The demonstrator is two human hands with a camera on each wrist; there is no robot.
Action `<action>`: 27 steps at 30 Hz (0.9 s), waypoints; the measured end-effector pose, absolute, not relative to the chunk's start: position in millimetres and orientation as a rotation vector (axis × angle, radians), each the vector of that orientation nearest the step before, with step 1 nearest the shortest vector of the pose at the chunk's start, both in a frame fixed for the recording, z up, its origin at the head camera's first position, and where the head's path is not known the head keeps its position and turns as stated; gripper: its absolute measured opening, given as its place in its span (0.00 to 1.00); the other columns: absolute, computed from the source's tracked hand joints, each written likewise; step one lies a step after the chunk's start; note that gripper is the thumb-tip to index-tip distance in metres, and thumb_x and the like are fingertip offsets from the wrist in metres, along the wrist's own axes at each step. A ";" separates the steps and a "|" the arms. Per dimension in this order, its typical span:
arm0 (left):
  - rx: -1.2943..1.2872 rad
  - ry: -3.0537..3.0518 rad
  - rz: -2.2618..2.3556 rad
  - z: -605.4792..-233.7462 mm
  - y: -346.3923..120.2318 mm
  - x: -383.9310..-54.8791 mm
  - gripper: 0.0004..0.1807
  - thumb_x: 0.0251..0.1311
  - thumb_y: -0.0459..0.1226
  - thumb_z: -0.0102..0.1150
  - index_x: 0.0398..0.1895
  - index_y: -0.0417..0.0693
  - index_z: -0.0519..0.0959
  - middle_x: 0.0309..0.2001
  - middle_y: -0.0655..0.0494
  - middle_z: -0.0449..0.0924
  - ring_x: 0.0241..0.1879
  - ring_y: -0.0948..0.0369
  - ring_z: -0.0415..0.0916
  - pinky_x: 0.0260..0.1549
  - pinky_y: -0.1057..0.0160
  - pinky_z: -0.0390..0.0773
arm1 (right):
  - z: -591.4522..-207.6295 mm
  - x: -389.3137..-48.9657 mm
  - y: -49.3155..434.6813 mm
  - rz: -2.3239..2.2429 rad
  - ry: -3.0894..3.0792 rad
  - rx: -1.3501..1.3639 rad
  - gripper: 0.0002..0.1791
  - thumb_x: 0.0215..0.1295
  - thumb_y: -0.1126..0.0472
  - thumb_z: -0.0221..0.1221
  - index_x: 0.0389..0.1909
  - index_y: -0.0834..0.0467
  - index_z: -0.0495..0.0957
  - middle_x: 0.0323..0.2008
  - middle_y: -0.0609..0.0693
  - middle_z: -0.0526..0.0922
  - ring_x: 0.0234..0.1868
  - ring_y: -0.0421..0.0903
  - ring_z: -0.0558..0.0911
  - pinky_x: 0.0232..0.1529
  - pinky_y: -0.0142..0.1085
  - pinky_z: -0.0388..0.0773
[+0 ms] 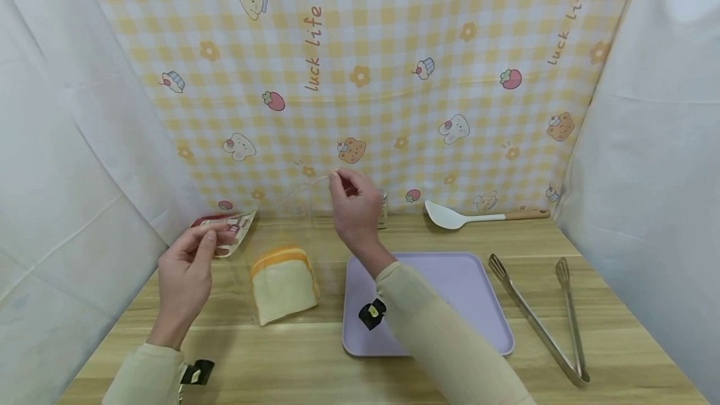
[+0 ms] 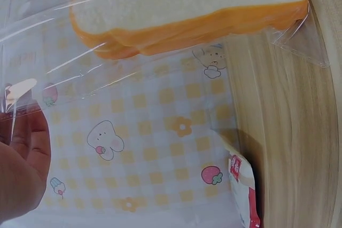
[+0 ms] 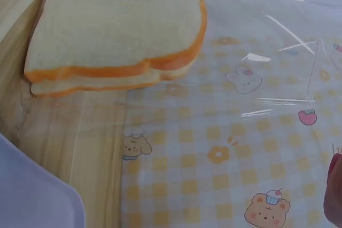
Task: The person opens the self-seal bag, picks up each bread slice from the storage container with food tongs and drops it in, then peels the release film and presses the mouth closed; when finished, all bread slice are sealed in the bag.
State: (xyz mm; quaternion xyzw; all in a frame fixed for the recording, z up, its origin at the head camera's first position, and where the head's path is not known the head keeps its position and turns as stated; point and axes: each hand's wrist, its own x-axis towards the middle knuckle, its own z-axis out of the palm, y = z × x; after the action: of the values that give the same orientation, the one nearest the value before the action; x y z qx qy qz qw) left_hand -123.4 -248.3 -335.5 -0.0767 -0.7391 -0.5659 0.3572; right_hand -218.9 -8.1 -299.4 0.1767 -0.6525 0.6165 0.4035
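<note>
Two slices of bread (image 1: 284, 289) with orange-brown crust stand leaning low inside a clear plastic bag (image 2: 80, 73), just above or on the table. My left hand (image 1: 188, 267) pinches one upper side of the bag between thumb and fingers. On the other side, my right hand (image 1: 358, 208) pinches the bag's top edge with thumb and curled fingers, higher up. Between the hands the film hangs spread and hard to see. The left wrist view shows the bread (image 2: 176, 4) through the film, and the right wrist view shows both slices (image 3: 117, 25).
A lilac tray (image 1: 427, 345) lies under my right forearm. Metal tongs (image 1: 542, 330) rest right of it, spread. Behind are a white spatula (image 1: 450, 216) with a wooden handle, a partly hidden jar (image 1: 384, 211), and a red-and-white packet (image 1: 242, 230) near my left hand.
</note>
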 end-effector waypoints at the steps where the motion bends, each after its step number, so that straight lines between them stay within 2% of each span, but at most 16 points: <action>1: -0.200 -1.905 -1.464 -335.5 -248.3 -123.5 0.13 0.79 0.30 0.51 0.52 0.31 0.84 0.36 0.64 0.90 0.37 0.69 0.87 0.38 0.75 0.84 | -299.5 -219.5 -6.9 1.559 -1.647 0.441 0.08 0.71 0.66 0.65 0.39 0.67 0.89 0.34 0.59 0.89 0.29 0.48 0.82 0.33 0.27 0.79; 9: -0.208 -1.903 -1.436 -336.6 -248.6 -124.0 0.13 0.80 0.30 0.51 0.51 0.31 0.84 0.36 0.66 0.90 0.36 0.69 0.86 0.37 0.75 0.83 | -299.9 -222.1 0.3 1.578 -1.637 0.397 0.08 0.72 0.64 0.65 0.39 0.65 0.89 0.31 0.59 0.86 0.29 0.41 0.78 0.32 0.25 0.76; 27: -0.188 -1.918 -1.416 -337.1 -250.1 -122.5 0.14 0.81 0.32 0.50 0.53 0.32 0.84 0.35 0.69 0.90 0.35 0.71 0.87 0.34 0.76 0.82 | -293.5 -229.0 20.7 1.579 -1.616 0.320 0.09 0.72 0.64 0.65 0.39 0.67 0.88 0.30 0.61 0.85 0.28 0.38 0.75 0.31 0.25 0.73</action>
State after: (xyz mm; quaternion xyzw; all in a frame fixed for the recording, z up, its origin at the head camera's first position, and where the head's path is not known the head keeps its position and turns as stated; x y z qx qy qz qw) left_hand -122.5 -250.1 -337.1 -0.0731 -0.7463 -0.5509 0.3665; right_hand -229.0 20.7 -293.5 0.1277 -0.6438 0.6291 0.4164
